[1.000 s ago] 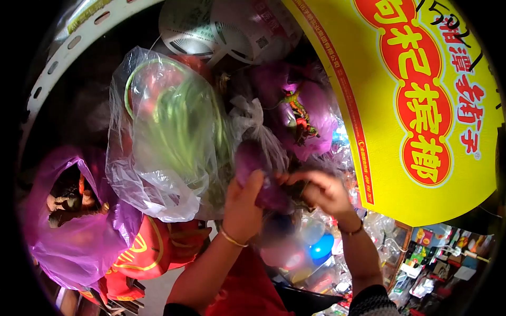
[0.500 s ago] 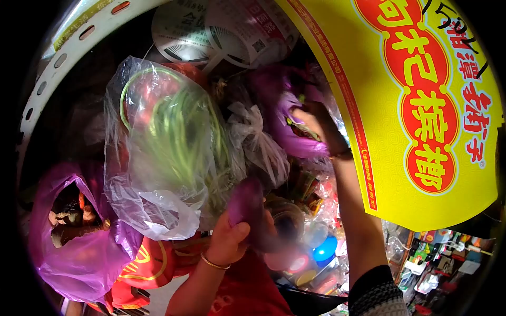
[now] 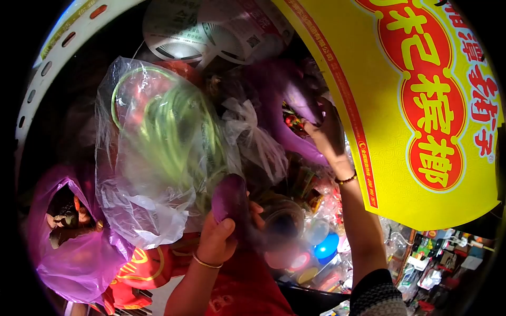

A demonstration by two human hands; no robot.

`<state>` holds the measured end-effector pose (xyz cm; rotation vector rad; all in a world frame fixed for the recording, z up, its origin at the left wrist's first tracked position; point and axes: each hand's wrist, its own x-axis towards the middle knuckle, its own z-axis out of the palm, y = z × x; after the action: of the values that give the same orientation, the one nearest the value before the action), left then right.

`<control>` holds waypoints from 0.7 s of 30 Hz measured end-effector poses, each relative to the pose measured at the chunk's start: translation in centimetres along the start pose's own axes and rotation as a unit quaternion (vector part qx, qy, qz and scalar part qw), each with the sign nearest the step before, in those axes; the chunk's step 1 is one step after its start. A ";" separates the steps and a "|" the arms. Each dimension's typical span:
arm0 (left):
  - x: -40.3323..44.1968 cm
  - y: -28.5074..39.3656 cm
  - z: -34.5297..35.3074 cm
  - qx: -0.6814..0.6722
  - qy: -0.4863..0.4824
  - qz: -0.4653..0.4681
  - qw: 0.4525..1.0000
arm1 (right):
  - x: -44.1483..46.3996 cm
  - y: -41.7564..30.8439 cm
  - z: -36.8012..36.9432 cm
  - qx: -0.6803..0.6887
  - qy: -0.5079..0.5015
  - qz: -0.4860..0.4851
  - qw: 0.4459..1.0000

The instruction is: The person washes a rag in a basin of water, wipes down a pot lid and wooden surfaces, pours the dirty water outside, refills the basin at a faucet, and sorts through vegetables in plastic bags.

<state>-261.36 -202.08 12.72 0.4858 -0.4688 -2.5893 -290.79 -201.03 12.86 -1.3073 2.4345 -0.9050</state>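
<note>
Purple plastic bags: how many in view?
2. The lower-left bag sits left of the clear bag of long green vegetables; the upper-right bag is at the right hand. Others may be hidden in shadow.

From where I stand, the person's left hand (image 3: 217,237), towards seven o'clock from the middle of the view, grips an eggplant (image 3: 231,200), a bangle (image 3: 206,261) round the wrist. The right hand (image 3: 327,134), towards three, is at the open mouth of a purple bag (image 3: 299,148) showing red and green bits (image 3: 293,120). A knotted clear bag (image 3: 250,131) sits just past centre towards twelve, beside a bigger clear bag (image 3: 168,205) of long green beans (image 3: 176,139) around ten. Fans (image 3: 219,34) lie above eleven. Another purple bag (image 3: 79,263) gapes at eight. A yellow board (image 3: 363,63) with red-and-white lettering fills two to three; something round and blue (image 3: 327,246) shines near five.
</note>
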 end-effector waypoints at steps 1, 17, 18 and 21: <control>0.1 -0.1 0.0 -0.001 0.003 0.000 1.000 | 0.0 -0.3 0.1 -0.057 0.023 -0.015 0.998; 3.3 -0.5 1.5 -0.103 0.027 0.009 0.994 | -2.9 -2.0 -1.3 0.130 -0.038 0.159 0.978; 3.3 -0.6 1.4 -0.106 0.028 0.008 0.994 | -3.8 -1.9 -0.7 0.222 0.033 0.189 0.956; 3.5 -1.0 1.1 -0.099 0.035 -0.001 0.994 | -4.8 3.8 0.2 0.325 0.087 0.194 0.921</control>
<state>-265.12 -202.70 12.39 0.5060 -0.1851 -2.5755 -290.48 -195.70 9.99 -0.5060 2.0860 -1.5629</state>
